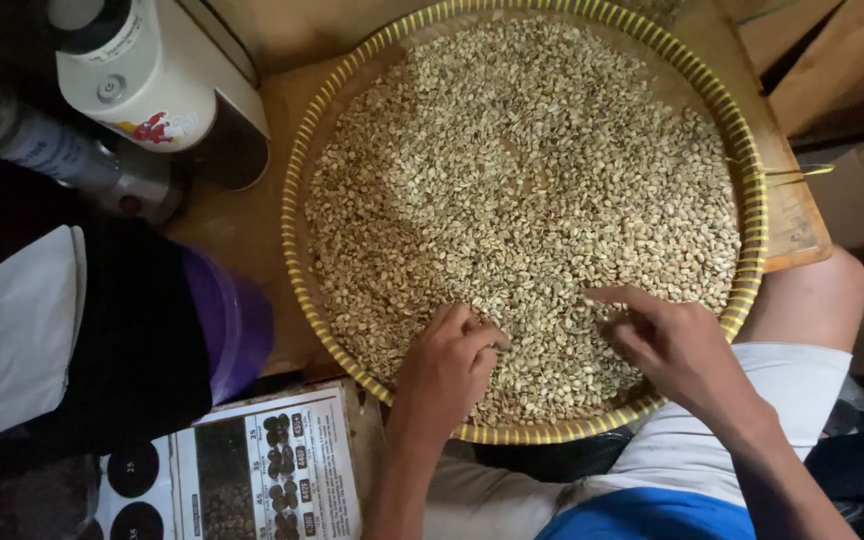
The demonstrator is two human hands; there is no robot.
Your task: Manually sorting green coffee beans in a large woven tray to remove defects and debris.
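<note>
A wide round woven tray [297, 175] with a yellow-striped rim rests on a wooden table and is covered with pale green beans [522, 170]. My left hand [447, 365] lies on the beans near the tray's near edge, its fingers curled down with the tips pinching among them. To the right of it, my right hand [667, 340] reaches leftward over the beans, the index finger stretched out and touching them. Whether either hand holds a single bean cannot be made out.
A white appliance [152, 75] and a dark metal cylinder [62, 155] stand at the left. A purple-rimmed black container [232, 325] sits near the tray. A printed chart [272, 470] lies below. Wooden boards [832, 60] at top right. My knee [817, 300] is under the tray.
</note>
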